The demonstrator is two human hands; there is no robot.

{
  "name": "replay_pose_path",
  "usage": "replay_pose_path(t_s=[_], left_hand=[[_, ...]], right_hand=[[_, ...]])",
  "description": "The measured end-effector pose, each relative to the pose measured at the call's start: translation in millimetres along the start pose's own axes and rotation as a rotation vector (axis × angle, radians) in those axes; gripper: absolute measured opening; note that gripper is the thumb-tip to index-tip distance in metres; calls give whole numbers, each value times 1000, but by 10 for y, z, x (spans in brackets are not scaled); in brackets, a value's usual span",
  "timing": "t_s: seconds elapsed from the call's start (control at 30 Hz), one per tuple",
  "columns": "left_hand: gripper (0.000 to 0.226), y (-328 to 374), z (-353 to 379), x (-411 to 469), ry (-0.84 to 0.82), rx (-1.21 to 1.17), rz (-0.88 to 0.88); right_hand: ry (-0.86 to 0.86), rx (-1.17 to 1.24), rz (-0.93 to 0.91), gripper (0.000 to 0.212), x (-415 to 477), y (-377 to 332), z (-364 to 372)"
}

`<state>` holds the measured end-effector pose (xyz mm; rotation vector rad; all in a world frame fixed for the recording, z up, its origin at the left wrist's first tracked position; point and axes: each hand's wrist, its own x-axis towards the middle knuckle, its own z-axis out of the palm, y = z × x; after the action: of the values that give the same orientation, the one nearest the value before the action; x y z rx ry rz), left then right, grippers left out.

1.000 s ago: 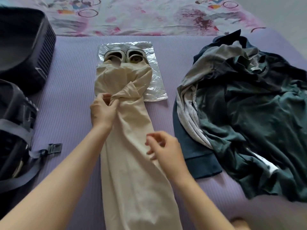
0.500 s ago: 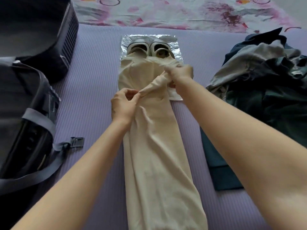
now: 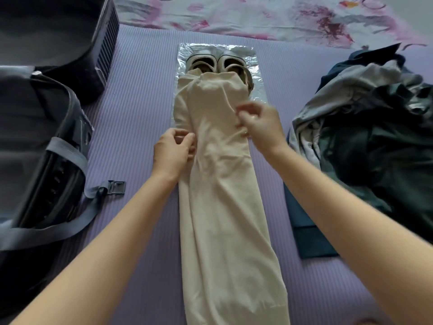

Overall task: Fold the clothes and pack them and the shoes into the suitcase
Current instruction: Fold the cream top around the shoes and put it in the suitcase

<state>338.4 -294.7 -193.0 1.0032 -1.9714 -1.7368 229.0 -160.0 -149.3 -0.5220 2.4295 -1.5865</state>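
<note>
One garment alone is being worked: the beige garment point(image 3: 220, 184) lies lengthwise on the purple mat point(image 3: 145, 102), already narrowed into a long strip. Its far end, beyond the fingers, drapes over the shoes point(image 3: 220, 64) on their clear plastic bag point(image 3: 256, 73). The left hand point(image 3: 172, 152) pinches the strip's left edge and the right hand point(image 3: 263, 130) pinches its right edge, a little farther out. The task looks to be at an early stage: the strip has yet to be folded short, the pile of dark clothes point(image 3: 375, 141) to the right of the right fingers is a loose heap, and the open suitcase point(image 3: 35, 148) to the left of the left fingers shows no packed clothes that I can make out. Half a second ago the right hand reached up close to the shoes, holding a twisted flap that slanted down to the left fingers. Now that flap lies flat and the right hand has drawn back to the edge, while the left keeps its pinch.
</note>
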Motion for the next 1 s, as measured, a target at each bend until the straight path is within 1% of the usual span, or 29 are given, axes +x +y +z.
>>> replay_pose_path(t_s=[0.03, 0.07, 0.13, 0.2, 0.23, 0.3, 0.37, 0.43, 0.53, 0.63, 0.67, 0.73, 0.8, 0.9, 1.0], left_hand=[[16, -21, -10, -74, -26, 11, -24], [22, -41, -19, -165, -50, 13, -53], [32, -116, -42, -369, -78, 140, -68], [33, -165, -65, -596, -83, 342, -26], [33, -179, -61, -677, -79, 390, -24], [35, -171, -28, -737, -81, 406, -59], [38, -142, 17, -681, -88, 412, -78], [34, -84, 56, -624, -105, 390, -96], [24, -86, 111, -581, -98, 296, -127], [29, -114, 164, -574, -104, 200, -161], [31, -128, 178, -571, -109, 176, -171], [34, -147, 200, -568, -94, 150, -159], [36, -139, 203, -541, -40, 179, -101], [38, -43, 201, -440, 9, 251, -37], [35, -2, 224, -258, 20, 216, -72]], right_hand=[[-10, -76, -10, 14, -240, 132, -102], [-20, -130, 17, 11, -506, 270, -199], [-31, -205, 124, 2, -1110, 472, -372], [-59, -272, 224, 12, -1670, 531, -470], [-74, -295, 267, 17, -1855, 534, -482], [-63, -348, 330, 28, -1998, 517, -457], [-33, -422, 356, 34, -1923, 478, -407], [-39, -480, 388, 31, -1800, 450, -350], [-4, -460, 407, 25, -1756, 460, -321], [98, -403, 383, 23, -1853, 443, -425], [95, -391, 382, 23, -1885, 450, -459], [36, -363, 396, 26, -1909, 440, -502], [31, -322, 364, 30, -1779, 417, -507], [44, -322, 289, 35, -1257, 384, -433], [-39, -384, 323, 48, -716, 384, -244]])
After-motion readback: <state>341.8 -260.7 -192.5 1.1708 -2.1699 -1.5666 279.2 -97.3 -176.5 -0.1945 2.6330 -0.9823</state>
